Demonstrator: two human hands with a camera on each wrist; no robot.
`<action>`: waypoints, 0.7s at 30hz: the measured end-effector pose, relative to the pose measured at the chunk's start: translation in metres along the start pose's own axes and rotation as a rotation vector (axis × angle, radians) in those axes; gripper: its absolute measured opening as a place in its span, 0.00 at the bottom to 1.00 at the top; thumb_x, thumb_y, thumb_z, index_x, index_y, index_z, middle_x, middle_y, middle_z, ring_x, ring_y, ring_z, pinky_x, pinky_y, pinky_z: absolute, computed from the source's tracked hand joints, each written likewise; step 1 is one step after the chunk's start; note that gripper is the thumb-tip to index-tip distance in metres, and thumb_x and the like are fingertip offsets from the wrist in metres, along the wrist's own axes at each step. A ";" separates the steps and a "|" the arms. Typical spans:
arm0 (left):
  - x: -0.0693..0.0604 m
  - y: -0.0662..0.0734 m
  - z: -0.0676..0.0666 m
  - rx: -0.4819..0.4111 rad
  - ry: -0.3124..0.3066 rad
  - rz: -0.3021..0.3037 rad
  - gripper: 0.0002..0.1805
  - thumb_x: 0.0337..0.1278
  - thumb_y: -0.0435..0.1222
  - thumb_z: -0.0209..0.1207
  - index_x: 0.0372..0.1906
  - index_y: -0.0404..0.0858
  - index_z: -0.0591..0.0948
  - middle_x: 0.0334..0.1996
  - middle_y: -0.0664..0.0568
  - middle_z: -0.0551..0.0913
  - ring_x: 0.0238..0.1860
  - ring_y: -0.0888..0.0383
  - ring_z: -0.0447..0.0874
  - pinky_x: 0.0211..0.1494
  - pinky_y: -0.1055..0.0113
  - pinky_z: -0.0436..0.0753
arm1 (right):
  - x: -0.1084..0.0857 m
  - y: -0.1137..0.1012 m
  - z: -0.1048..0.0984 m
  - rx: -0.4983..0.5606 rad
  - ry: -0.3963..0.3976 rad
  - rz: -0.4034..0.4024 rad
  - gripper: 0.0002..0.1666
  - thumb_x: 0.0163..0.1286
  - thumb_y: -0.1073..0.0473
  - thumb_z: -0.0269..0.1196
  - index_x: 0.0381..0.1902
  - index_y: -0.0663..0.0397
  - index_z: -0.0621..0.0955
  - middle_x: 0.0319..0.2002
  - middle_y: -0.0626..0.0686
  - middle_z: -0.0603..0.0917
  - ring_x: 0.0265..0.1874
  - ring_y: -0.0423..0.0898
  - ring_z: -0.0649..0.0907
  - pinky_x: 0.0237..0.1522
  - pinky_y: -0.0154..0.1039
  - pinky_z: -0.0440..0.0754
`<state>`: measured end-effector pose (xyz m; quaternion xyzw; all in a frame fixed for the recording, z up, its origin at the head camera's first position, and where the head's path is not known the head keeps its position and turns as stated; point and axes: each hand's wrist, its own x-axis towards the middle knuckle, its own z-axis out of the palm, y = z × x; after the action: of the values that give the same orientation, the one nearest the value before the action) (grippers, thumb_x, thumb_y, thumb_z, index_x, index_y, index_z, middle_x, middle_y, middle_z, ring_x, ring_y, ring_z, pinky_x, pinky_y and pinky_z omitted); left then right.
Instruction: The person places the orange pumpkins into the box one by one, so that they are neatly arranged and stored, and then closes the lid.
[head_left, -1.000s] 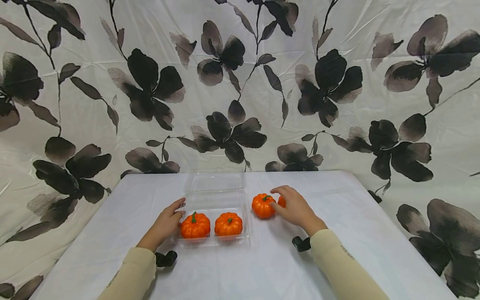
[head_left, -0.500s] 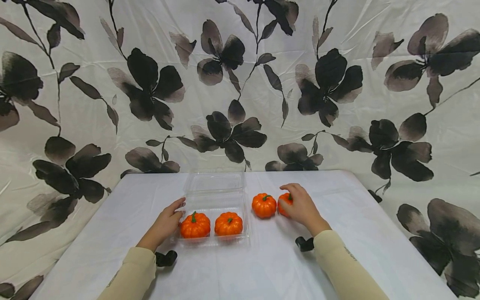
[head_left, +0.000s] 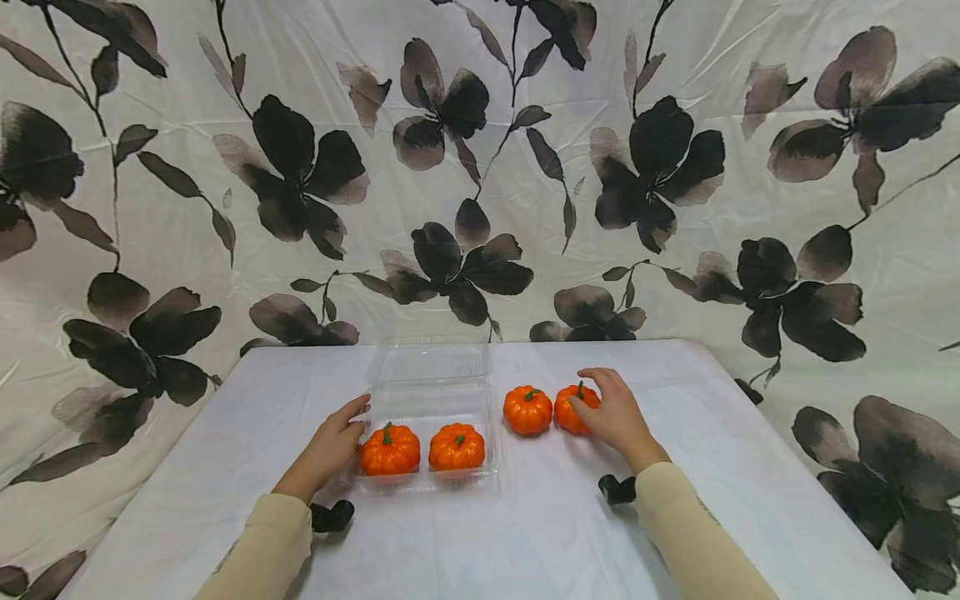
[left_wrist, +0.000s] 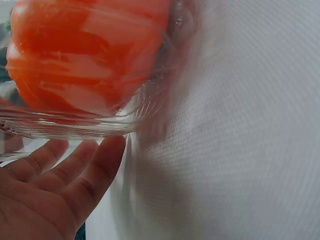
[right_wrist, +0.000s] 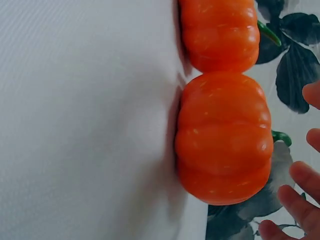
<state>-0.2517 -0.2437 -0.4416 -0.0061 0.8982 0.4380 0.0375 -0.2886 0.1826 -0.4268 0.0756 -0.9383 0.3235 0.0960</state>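
Shifted slightly rightward since the earlier frame: right hand [head_left: 618, 417], with more of the outer pumpkin [head_left: 567, 412] exposed, right of centre in the head view. Fingers [right_wrist: 304, 181] spread apart beside its stem side in the right wrist view, without visible grip. At centre-left, left hand [head_left: 335, 439], fingers straight, tips against the side of the clear container [head_left: 491, 454]. Immediately left of the outer pumpkin, neighbouring pumpkin [head_left: 527, 411], touching or nearly so, likewise on the white bench [head_left: 540, 533]. Inside the container, nearest the frame's bottom: front-left pumpkin [head_left: 390, 452] and front-right pumpkin [head_left: 457, 447]. Progress, by judgement: roughly midway, two pumpkins inside, two outside. Lid [head_left: 431, 364] folded back toward upper centre; apparently only the container's low wall between inside and outside. Behind, floral cloth [head_left: 450, 167].
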 end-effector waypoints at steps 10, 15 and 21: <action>-0.002 0.003 -0.001 -0.008 0.002 0.005 0.31 0.70 0.34 0.40 0.76 0.37 0.54 0.72 0.35 0.61 0.64 0.38 0.70 0.56 0.54 0.81 | 0.001 0.012 0.003 0.028 -0.058 0.063 0.35 0.63 0.49 0.62 0.66 0.51 0.69 0.69 0.61 0.64 0.68 0.62 0.66 0.67 0.64 0.64; -0.002 0.002 0.000 -0.002 -0.002 -0.001 0.31 0.70 0.35 0.40 0.76 0.38 0.53 0.72 0.36 0.61 0.65 0.38 0.69 0.59 0.51 0.79 | 0.002 0.015 0.006 0.034 -0.089 0.100 0.36 0.63 0.49 0.61 0.67 0.50 0.68 0.70 0.61 0.62 0.68 0.63 0.65 0.67 0.65 0.64; 0.000 0.000 0.000 0.004 -0.001 -0.001 0.31 0.70 0.35 0.40 0.76 0.38 0.54 0.72 0.36 0.61 0.64 0.38 0.70 0.59 0.51 0.79 | 0.003 0.018 0.009 0.050 -0.128 0.149 0.40 0.60 0.48 0.61 0.70 0.48 0.65 0.72 0.60 0.61 0.69 0.62 0.65 0.68 0.64 0.64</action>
<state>-0.2517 -0.2434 -0.4414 -0.0062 0.8990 0.4363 0.0383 -0.2968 0.1907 -0.4436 0.0286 -0.9371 0.3477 0.0097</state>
